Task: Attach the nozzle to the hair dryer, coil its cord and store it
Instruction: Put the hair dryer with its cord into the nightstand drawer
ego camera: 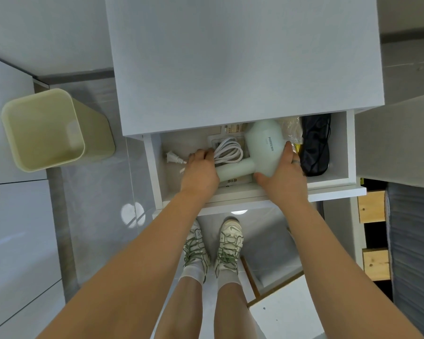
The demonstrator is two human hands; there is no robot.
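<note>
A pale green hair dryer [263, 148] lies inside the open white drawer [333, 185], its handle pointing left. My right hand [283, 171] grips the dryer's round body from the right side. My left hand [200, 171] holds the coiled white cord [228, 151] at the handle's end, fingers curled over the loops. The cord's plug [172, 157] lies at the drawer's left end. The dryer's front and any nozzle are hidden under the cabinet top.
A black pouch [315, 145] and a crinkled plastic bag [291, 129] fill the drawer's right side; small boxes lie under the dryer. A pale green bin [47, 129] stands on the floor to the left. The white cabinet top [242, 57] overhangs the drawer's back.
</note>
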